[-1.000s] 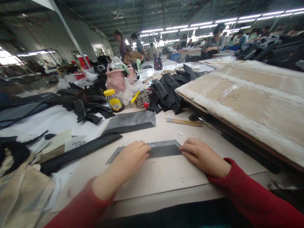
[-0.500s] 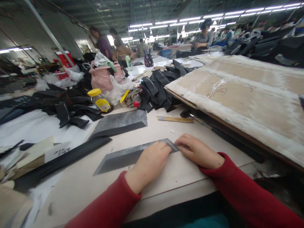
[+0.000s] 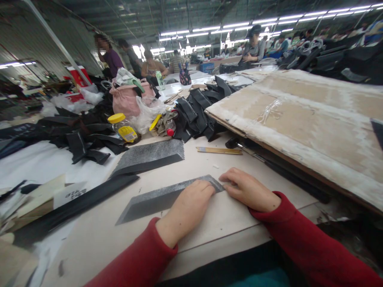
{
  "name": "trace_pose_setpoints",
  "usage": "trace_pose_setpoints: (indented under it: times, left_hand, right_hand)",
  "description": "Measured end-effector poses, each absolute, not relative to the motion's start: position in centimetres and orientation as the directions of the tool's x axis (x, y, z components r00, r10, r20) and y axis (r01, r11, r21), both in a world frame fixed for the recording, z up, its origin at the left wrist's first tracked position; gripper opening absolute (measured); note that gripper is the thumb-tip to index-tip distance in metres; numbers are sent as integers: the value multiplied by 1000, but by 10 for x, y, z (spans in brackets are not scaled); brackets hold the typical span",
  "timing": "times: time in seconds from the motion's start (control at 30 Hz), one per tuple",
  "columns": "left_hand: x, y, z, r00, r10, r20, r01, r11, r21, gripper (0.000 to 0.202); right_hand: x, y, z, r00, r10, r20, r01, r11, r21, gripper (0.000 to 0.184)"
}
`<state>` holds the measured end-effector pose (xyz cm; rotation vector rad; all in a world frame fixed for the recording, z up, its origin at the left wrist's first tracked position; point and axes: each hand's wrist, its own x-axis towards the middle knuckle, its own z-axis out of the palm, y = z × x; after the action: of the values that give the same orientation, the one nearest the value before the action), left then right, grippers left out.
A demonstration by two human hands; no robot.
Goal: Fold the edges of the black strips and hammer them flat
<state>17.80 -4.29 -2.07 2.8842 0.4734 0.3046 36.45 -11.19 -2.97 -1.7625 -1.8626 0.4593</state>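
A long strip of grey felt with a black band [image 3: 158, 201] lies slanted on the white table [image 3: 227, 223] in front of me. My left hand [image 3: 187, 211] rests flat across it, pressing it down. My right hand [image 3: 247, 190] sits at the strip's pointed right end, its fingertips on the tip. The thumb of that hand is hidden. A red sleeve covers each forearm.
A stacked block of grey felt pieces [image 3: 148, 157] and a long black strip [image 3: 74, 207] lie left of my hands. Beyond are a wooden ruler [image 3: 220, 150], black fabric piles [image 3: 194, 115], and a jar [image 3: 123, 129]. A large padded board [image 3: 299, 115] overhangs the right. Co-workers stand behind.
The strip now slants and reaches further lower left, with both hands nearer its right end. My view has swung left. Little differs over the last half second.
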Motion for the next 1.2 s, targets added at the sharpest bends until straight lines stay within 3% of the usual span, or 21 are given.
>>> trace_pose_setpoints:
  times: [0.27,0.37,0.43,0.5,0.63,0.73,0.9,1.2]
  left_hand:
    - [170,-45,-22,958,240,154,214,-962,167,29]
    - [170,-46,-21,953,258,162,231,-959,167,29]
    - [170,-47,-22,949,264,172,235,-956,173,30]
    - [169,-47,-23,943,275,187,241,-953,185,30]
    - [168,-47,-24,924,328,197,286,-934,213,30]
    - [166,-47,-23,917,352,189,305,-922,238,31]
    - [167,-47,-24,910,367,192,311,-912,268,32]
    - [168,-45,-24,900,388,198,321,-898,302,29]
  right_hand:
    - [363,-110,-22,-15,999,45,750,41,-661,25]
    - [360,-107,-14,38,985,-167,641,-152,-753,26]
    - [358,-105,-9,89,929,-358,549,-346,-761,30]
    - [357,-103,-7,100,888,-448,496,-435,-751,32]
    - [353,-104,-11,103,956,-275,606,-280,-744,22]
    - [346,-108,-14,121,988,-97,766,-155,-623,18]
    - [332,-116,-16,102,994,47,893,-70,-444,21]
    - [321,-123,-23,-65,992,106,989,78,-129,23]
